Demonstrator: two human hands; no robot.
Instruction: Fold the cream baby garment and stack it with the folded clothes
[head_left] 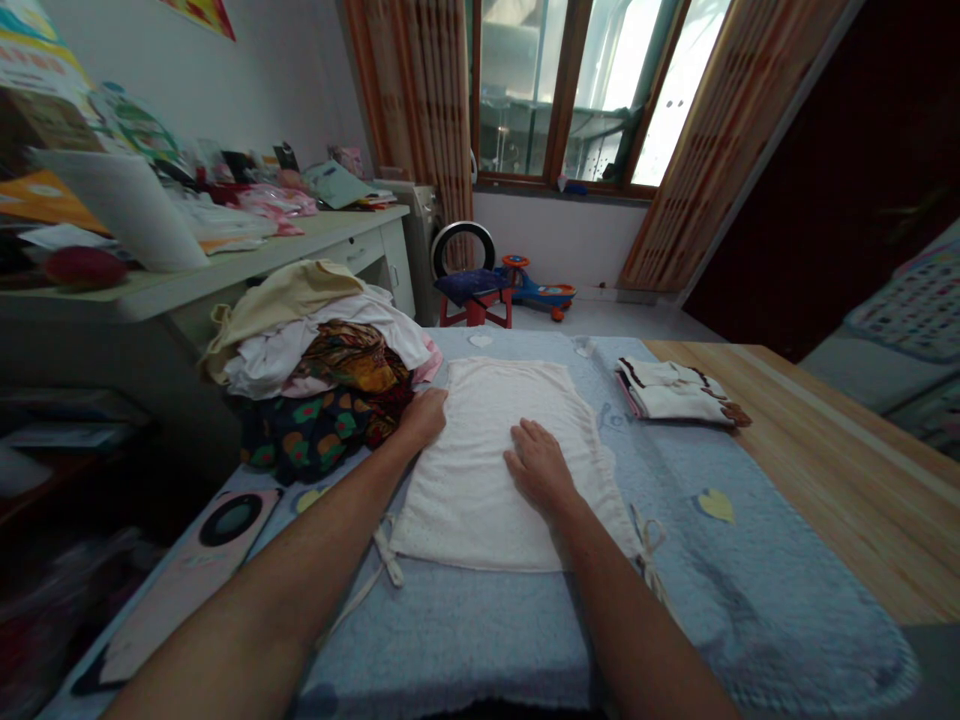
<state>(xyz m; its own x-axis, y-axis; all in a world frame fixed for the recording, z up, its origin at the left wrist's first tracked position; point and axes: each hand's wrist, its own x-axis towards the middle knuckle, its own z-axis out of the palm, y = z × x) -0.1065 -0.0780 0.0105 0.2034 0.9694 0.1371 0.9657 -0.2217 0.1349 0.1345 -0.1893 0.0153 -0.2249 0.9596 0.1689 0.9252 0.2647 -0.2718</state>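
Note:
A white garment (480, 480) lies spread flat on the blue blanket, its thin ties hanging from both near corners. At its left edge, my left hand (427, 416) has its fingers closed on the cloth. My right hand (538, 462) rests palm down on the middle of the garment, with its fingers stretched out. Left of my left hand is a heap of crumpled clothes (330, 340), with cream, white, brown-patterned and dark floral pieces.
The blue blanket (675, 560) covers part of a wooden table (847, 450). Folded clothes (675, 392) lie at the right, and a pink phone (180, 570) at the near left. A cluttered desk (300, 240) stands beyond the heap. A red stool (476, 305) and toy car (536, 288) are near the window.

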